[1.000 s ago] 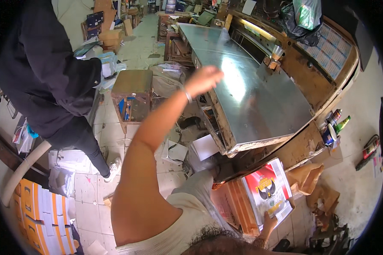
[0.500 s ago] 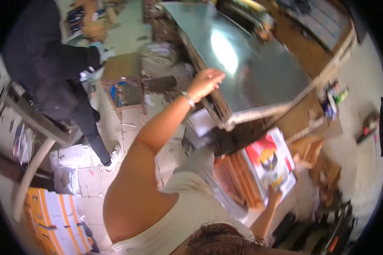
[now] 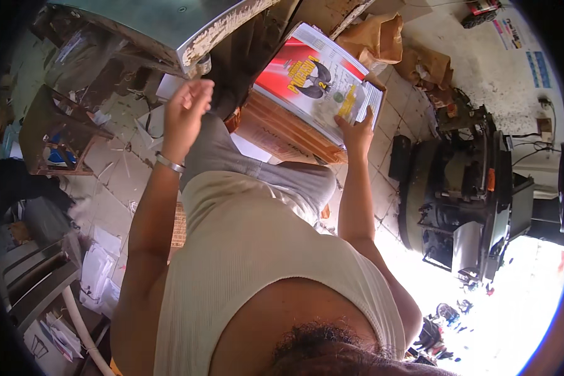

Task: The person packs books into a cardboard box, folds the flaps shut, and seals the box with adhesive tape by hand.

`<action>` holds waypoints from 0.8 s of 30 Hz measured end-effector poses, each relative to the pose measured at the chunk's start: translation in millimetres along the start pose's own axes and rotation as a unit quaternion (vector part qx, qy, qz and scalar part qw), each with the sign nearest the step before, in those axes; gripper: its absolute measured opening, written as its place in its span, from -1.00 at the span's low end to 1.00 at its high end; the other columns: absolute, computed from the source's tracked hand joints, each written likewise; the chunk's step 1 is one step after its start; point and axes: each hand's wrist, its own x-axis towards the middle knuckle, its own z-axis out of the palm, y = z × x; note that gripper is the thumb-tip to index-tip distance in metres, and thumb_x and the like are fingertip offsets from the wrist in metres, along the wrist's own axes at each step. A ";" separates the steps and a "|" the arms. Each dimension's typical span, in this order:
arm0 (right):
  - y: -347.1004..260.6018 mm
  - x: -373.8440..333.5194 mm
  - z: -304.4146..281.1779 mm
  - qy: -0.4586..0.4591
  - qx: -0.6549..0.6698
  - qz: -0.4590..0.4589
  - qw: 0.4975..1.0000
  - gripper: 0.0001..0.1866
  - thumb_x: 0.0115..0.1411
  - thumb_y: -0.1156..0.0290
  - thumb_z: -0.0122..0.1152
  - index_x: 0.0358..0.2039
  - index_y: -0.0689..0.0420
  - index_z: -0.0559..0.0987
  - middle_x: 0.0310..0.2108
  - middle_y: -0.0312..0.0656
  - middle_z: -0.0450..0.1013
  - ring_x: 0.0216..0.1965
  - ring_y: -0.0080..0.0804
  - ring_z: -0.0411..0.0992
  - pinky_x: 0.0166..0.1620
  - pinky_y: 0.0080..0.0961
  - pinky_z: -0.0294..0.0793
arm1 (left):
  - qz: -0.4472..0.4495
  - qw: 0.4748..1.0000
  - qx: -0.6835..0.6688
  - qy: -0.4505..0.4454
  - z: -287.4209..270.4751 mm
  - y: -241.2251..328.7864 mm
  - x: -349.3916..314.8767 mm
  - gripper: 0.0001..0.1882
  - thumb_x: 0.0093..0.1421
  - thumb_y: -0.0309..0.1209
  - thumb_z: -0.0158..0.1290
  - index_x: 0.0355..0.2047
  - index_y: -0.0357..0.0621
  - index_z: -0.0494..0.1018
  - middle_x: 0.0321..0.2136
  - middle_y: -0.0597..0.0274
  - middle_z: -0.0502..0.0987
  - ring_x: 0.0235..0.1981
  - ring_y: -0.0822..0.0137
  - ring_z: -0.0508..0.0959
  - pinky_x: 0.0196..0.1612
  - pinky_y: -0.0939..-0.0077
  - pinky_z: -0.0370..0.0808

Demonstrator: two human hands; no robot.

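Observation:
A brown cardboard box [image 3: 282,128] sits in front of my legs, with a stack of booklets [image 3: 307,53] on top. Their covers are red and white with yellow lettering and a dark bird-like figure. At the near right corner of the stack, my right hand [image 3: 357,130] has its thumb over the cover and its fingers along the edge, gripping a booklet. To the left, my left hand [image 3: 189,113] is raised close to the corner of the metal-topped table [image 3: 163,25]. Its fingers are loosely bent and apart, with nothing in them. A metal bracelet circles that wrist.
Crumpled brown paper bags [image 3: 373,41] lie beyond the box. Dark machinery [image 3: 464,188] stands at the right, near a bright opening. On the left are a small wooden stool [image 3: 59,135], a grey chair [image 3: 37,276], and white paper bundles [image 3: 100,269] on the tiled floor.
My view has swung right and down toward the box. My left hand has come away from above the tabletop, nearer my body. The right hand stays at the booklets.

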 end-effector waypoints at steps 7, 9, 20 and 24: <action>-26.2 3.3 -20.8 -0.082 -0.186 -0.002 0.979 0.11 -0.15 -0.11 0.54 0.36 0.02 0.24 -0.10 0.11 0.57 -0.04 0.05 0.55 0.01 -0.12 0.52 | -0.041 0.991 0.024 -0.124 29.1 -71.5 7.9 -0.78 0.34 -0.42 0.13 -0.06 -0.24 0.49 -0.38 0.41 0.53 -0.48 0.63 0.47 -0.39 0.69 0.41; -30.1 3.7 -21.5 -0.102 -0.229 -0.006 0.968 0.09 -0.15 -0.16 0.52 0.35 0.00 0.25 -0.05 0.09 0.55 -0.01 0.03 0.54 0.00 -0.11 0.52 | -0.026 0.992 0.077 -0.098 34.6 -88.1 19.8 -0.72 0.31 -0.40 0.15 -0.01 -0.22 0.49 -0.42 0.38 0.51 -0.54 0.57 0.50 -0.44 0.60 0.47; -51.8 -0.5 11.1 -0.162 -0.079 -0.397 0.900 -0.28 -0.12 0.12 0.58 0.07 0.06 0.53 -0.03 -0.07 0.50 0.02 -0.03 0.47 0.08 -0.18 0.48 | 0.044 0.974 0.214 -0.062 49.8 -139.0 46.9 -0.62 0.29 -0.40 0.15 0.11 -0.18 0.50 -0.13 0.14 0.53 -0.19 0.29 0.60 -0.11 0.45 0.56; -59.0 -3.2 16.1 -0.181 -0.144 -0.364 0.902 -0.36 -0.11 0.17 0.56 0.01 0.05 0.56 -0.06 -0.06 0.53 -0.02 -0.01 0.50 0.01 -0.17 0.51 | 0.062 0.976 0.201 -0.061 50.3 -139.4 46.4 -0.64 0.30 -0.39 0.15 0.08 -0.20 0.52 -0.11 0.11 0.54 -0.13 0.26 0.61 -0.06 0.43 0.56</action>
